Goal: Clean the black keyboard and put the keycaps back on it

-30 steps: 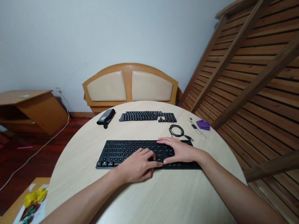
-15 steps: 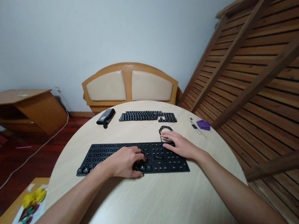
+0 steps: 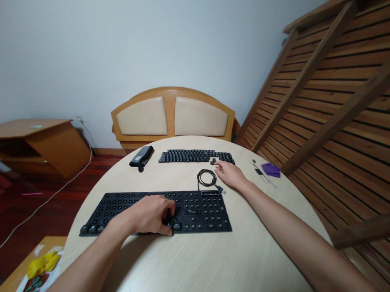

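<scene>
Bearing few keycaps (image 3: 93,228), the keyboard (image 3: 192,218) lay under your left hand (image 3: 149,213), loose keycaps (image 3: 185,156) by your right hand (image 3: 230,175); fingers' hold unclear.

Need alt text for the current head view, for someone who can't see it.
The left hand rests on a mostly capless black keyboard; the right hand is at loose keycaps laid in rows farther back on a round table. A coiled cable lies between keyboard and keycaps.

wall (image 3: 190,38): plain, pale blue-grey | floor (image 3: 20,214): dark reddish | headboard (image 3: 170,112): arched, wooden, two cream panels (image 3: 142,117), beyond table (image 3: 194,266) | wooden cabinet (image 3: 59,145): left, open-fronted | slatted wooden frame (image 3: 351,96): filling right side | table: rounded, pale wood-grain | light: soft, cool
</scene>
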Action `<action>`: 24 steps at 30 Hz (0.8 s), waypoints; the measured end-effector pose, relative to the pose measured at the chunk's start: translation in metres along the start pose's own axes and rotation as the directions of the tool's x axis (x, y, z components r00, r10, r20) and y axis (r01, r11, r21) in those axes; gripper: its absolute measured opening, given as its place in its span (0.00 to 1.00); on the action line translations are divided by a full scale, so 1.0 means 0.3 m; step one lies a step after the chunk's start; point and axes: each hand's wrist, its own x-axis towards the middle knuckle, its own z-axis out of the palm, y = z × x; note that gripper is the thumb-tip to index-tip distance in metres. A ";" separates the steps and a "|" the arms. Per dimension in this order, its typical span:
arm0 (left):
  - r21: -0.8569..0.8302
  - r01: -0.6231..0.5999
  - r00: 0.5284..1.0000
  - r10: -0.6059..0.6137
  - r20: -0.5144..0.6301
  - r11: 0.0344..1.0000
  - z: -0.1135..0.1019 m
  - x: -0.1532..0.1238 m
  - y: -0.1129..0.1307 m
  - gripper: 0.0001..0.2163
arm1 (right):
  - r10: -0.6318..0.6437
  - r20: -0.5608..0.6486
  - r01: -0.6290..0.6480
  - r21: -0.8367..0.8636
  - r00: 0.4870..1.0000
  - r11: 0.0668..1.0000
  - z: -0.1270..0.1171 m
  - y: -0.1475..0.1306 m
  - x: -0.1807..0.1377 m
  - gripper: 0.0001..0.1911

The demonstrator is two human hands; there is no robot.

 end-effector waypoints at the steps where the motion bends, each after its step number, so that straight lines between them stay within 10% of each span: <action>1: -0.004 0.042 0.999 -0.042 0.024 0.999 -0.005 -0.004 -0.003 0.17 | 0.030 0.006 -0.030 -0.022 1.000 0.999 0.007 -0.004 0.026 0.18; 13: -0.049 0.250 0.962 -0.242 0.129 0.967 -0.057 -0.025 -0.020 0.21 | 0.111 -0.009 -0.111 -0.182 0.994 0.977 0.047 -0.074 0.109 0.15; 24: -0.098 0.124 0.991 -0.128 -0.033 0.987 -0.057 -0.010 -0.034 0.14 | -0.182 -0.044 0.186 0.109 0.982 0.977 -0.055 -0.278 -0.147 0.11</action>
